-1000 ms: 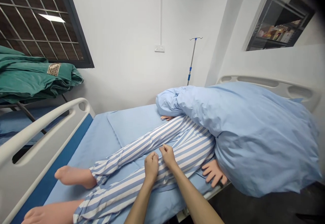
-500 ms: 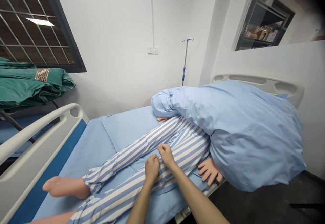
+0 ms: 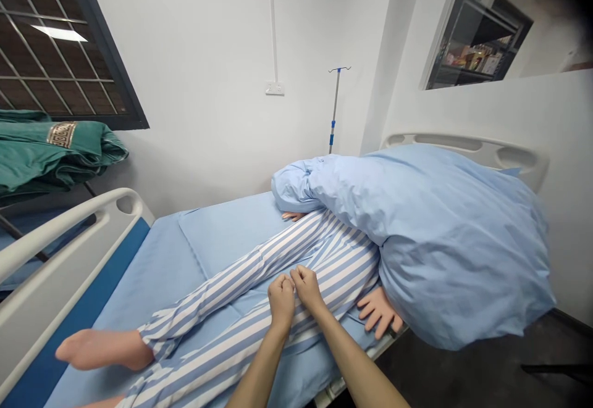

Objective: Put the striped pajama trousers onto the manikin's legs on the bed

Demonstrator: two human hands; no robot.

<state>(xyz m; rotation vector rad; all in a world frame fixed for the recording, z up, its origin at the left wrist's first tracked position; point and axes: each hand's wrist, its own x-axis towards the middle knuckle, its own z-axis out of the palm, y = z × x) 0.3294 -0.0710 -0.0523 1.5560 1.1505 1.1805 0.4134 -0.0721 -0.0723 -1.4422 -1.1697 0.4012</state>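
Note:
My left hand is curled into a fist above the manikin's near thigh. Beside it, knuckles almost touching, my right hand is closed too. Nothing shows sticking out of either one. Under both lie striped pajama trousers on a manikin stretched out on the bed, and the cloth is not visibly pulled up. The manikin's bare foot points left, and its open hand rests at the near bed edge. A bunched light-blue quilt covers its upper body.
The bed has a footboard at left and a headboard at right. Behind it stands an IV pole. Green folded fabric lies below the barred window. A wall socket is on the back wall.
My fists have come closer together, the left one rising slightly towards the right. The view has shifted a little; manikin and quilt lie as before.

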